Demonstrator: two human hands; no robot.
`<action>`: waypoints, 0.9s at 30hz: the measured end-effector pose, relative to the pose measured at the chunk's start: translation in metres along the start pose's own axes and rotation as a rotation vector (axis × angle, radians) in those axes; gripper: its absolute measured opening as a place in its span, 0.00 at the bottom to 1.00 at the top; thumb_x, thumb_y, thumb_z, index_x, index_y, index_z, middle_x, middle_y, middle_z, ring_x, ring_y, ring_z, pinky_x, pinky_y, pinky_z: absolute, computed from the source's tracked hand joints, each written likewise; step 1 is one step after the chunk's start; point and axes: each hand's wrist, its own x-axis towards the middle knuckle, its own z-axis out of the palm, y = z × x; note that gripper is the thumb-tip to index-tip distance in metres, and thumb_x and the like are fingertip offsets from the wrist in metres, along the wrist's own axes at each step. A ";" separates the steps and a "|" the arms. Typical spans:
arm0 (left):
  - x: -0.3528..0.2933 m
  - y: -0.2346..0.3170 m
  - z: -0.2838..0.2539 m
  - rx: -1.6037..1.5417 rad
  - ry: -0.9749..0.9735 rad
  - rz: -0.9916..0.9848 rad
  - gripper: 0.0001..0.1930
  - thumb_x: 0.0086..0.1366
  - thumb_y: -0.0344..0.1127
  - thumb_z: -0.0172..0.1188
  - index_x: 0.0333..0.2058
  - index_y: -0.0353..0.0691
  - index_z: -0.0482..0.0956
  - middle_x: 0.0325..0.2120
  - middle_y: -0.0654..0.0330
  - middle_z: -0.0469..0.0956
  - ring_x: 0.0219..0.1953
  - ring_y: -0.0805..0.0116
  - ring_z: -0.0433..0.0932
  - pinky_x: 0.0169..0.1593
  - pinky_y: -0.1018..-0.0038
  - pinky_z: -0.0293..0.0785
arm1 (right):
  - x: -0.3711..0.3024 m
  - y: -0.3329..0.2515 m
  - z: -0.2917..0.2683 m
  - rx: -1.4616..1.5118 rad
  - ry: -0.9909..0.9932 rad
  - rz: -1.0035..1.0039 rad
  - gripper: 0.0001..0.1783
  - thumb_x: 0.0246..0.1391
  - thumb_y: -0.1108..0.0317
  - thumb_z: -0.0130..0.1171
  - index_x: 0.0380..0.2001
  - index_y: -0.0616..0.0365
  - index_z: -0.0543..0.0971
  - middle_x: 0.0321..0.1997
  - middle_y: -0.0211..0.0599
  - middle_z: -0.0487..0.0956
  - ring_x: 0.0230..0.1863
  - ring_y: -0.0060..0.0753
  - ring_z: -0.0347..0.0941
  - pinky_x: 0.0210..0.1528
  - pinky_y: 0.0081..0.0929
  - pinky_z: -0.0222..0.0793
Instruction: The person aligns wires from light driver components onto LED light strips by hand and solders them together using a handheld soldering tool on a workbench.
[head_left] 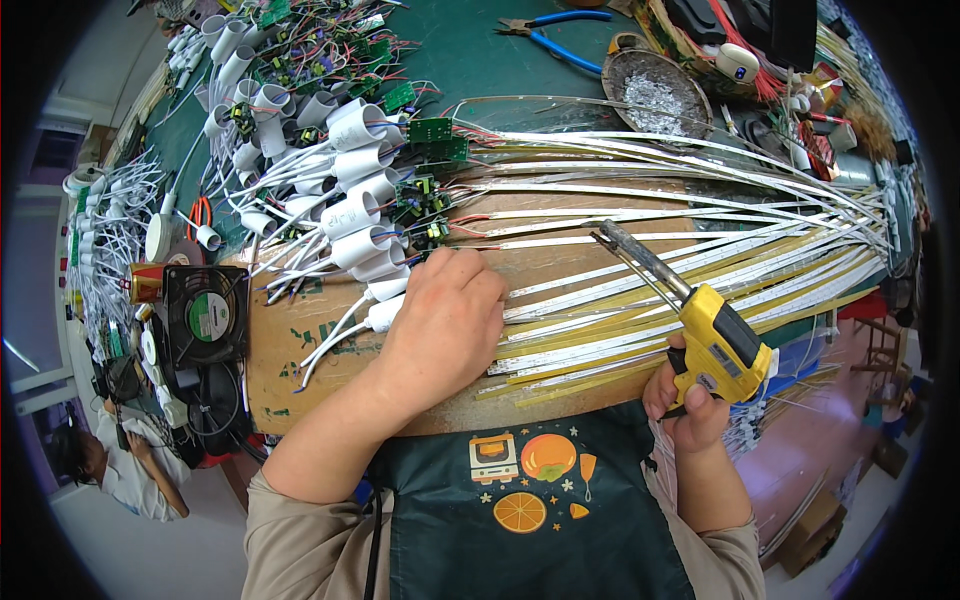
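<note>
My left hand (pixel 452 305) is closed, its fingertips turned down at the near end of a row of white plastic sleeves (pixel 352 218). What it pinches is hidden under the fingers. White cables run out of the sleeves to the left. Small green circuit boards (pixel 430 130) with red and blue wires lie at their right ends. Long white and yellow LED strips (pixel 610 325) fan out to the right from there. My right hand (pixel 692 408) grips a yellow-and-black soldering gun (pixel 722 345), its metal tip pointing up and left above the strips.
A brown board (pixel 300 345) lies under the work. Blue-handled pliers (pixel 565 42) and a round dish of silvery scraps (pixel 655 90) sit at the back. To the left are a black fan (pixel 205 315) and bundled white cables (pixel 115 215). Another person (pixel 135 465) is at the lower left.
</note>
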 end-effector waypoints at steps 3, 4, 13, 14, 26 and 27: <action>0.000 0.000 0.000 0.005 -0.009 -0.004 0.05 0.50 0.23 0.59 0.27 0.37 0.75 0.29 0.56 0.73 0.34 0.54 0.72 0.40 0.63 0.69 | 0.001 -0.001 0.000 -0.043 -0.011 -0.015 0.38 0.47 0.51 0.66 0.53 0.65 0.65 0.18 0.31 0.66 0.14 0.25 0.64 0.17 0.22 0.63; 0.000 0.000 -0.001 0.008 -0.017 -0.009 0.05 0.50 0.23 0.59 0.27 0.38 0.75 0.29 0.56 0.73 0.34 0.54 0.72 0.40 0.63 0.69 | 0.002 -0.001 0.000 -0.054 -0.018 -0.014 0.37 0.48 0.50 0.65 0.53 0.65 0.65 0.18 0.31 0.67 0.13 0.25 0.63 0.17 0.22 0.62; 0.000 0.001 -0.001 0.019 -0.029 -0.015 0.05 0.50 0.23 0.59 0.27 0.38 0.74 0.28 0.56 0.73 0.35 0.54 0.72 0.40 0.63 0.69 | 0.016 -0.010 -0.013 0.315 -0.114 0.003 0.29 0.62 0.48 0.44 0.55 0.61 0.63 0.18 0.28 0.65 0.12 0.20 0.61 0.14 0.21 0.61; 0.000 0.001 -0.002 0.018 -0.026 -0.011 0.05 0.50 0.23 0.59 0.27 0.38 0.74 0.28 0.56 0.73 0.35 0.54 0.72 0.40 0.63 0.69 | 0.017 -0.011 -0.013 0.313 -0.114 -0.001 0.29 0.62 0.48 0.44 0.55 0.61 0.63 0.18 0.28 0.65 0.12 0.20 0.61 0.14 0.21 0.61; 0.001 0.003 -0.003 0.018 -0.027 0.003 0.05 0.50 0.23 0.60 0.26 0.38 0.74 0.28 0.56 0.73 0.34 0.54 0.71 0.40 0.64 0.69 | 0.016 -0.010 -0.013 0.388 -0.114 0.015 0.31 0.59 0.48 0.50 0.53 0.64 0.63 0.19 0.30 0.66 0.13 0.22 0.63 0.16 0.21 0.61; 0.001 0.003 -0.004 0.019 -0.041 0.000 0.05 0.50 0.23 0.60 0.27 0.38 0.75 0.29 0.56 0.73 0.35 0.54 0.72 0.41 0.64 0.69 | 0.017 -0.010 -0.014 0.391 -0.115 0.013 0.31 0.59 0.48 0.50 0.53 0.64 0.63 0.19 0.30 0.66 0.13 0.22 0.63 0.16 0.21 0.61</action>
